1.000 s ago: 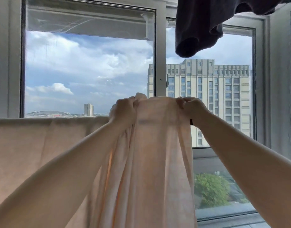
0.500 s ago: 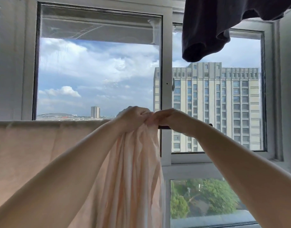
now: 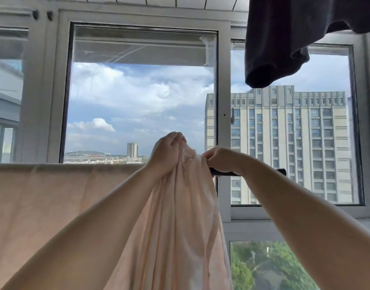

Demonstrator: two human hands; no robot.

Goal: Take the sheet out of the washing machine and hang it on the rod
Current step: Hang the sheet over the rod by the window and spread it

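Two bare forearms reach up and away from the bottom corners of the view, meeting near the middle. Between them hangs a bunched fall of the pale peach sheet (image 3: pixel 179 216), its folds dropping straight down out of view at the bottom edge. To the left the same sheet is already spread flat over the rod, its top edge running level across the left half of the view.

The left hand (image 3: pixel 168 150) has its grip closed on a gathered handful of the sheet, fingers curled over the top of the bunch and lifting it a little above the line of the rod. The right hand (image 3: pixel 220 159) sits just beside it, its grip pinching the sheet's edge right at the rod, the two hands nearly touching.

The dark rod (image 3: pixel 281 171) shows bare to the right of the right hand, ending in front of the right pane.

Above right, a dark garment (image 3: pixel 284 38) hangs from overhead. Behind everything stands the white window frame (image 3: pixel 223 101), and through the glass a tall building (image 3: pixel 284 143), clouds and treetops below
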